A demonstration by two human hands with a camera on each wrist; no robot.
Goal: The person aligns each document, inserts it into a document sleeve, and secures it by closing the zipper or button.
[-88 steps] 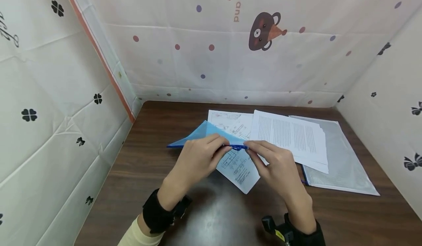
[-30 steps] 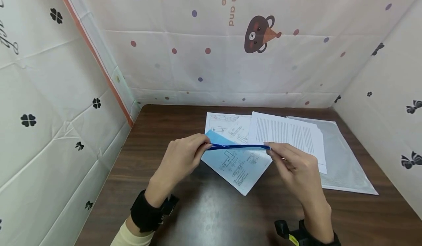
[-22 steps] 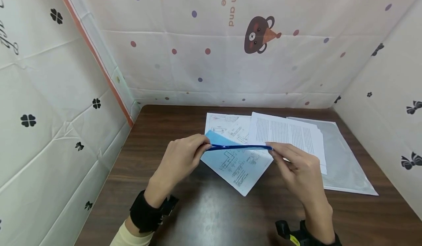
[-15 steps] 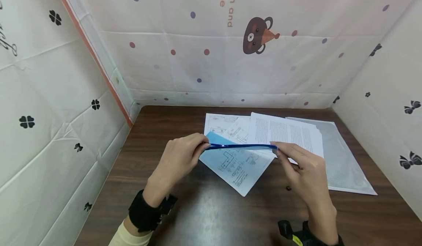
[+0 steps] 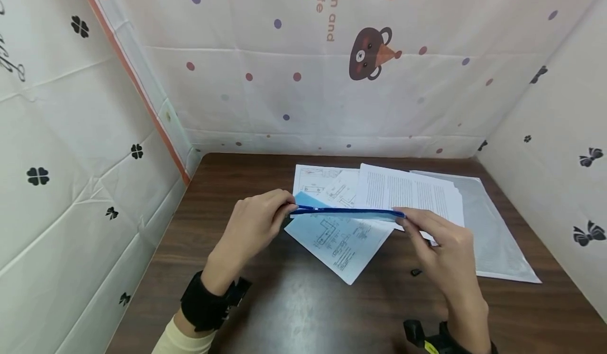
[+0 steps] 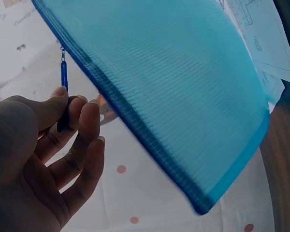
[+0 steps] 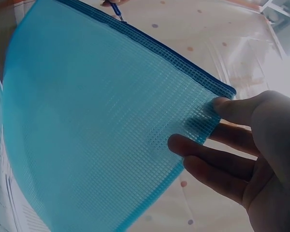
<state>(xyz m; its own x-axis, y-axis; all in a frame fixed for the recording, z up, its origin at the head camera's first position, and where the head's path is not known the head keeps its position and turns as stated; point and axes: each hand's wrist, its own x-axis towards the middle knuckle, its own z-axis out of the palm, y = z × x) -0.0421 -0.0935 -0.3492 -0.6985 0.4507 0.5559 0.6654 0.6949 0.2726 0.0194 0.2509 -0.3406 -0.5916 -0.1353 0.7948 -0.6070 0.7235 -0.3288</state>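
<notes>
Dark wood table; patterned cloth walls around.

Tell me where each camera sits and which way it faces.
Head: above, looking down at the brown wooden table; both hands hold the blue mesh zipper pouch.
Left wrist: beneath the pouch, facing up; left hand pinches the zipper pull.
Right wrist: beneath, facing up; right hand pinches the pouch corner.
All views share the pouch.

a dark wood-grain surface sits boxed in by white cloth walls: the far one, beyond the grip, has coloured dots and a bear print; both side ones carry black clovers and bows, with an orange seam at left
</notes>
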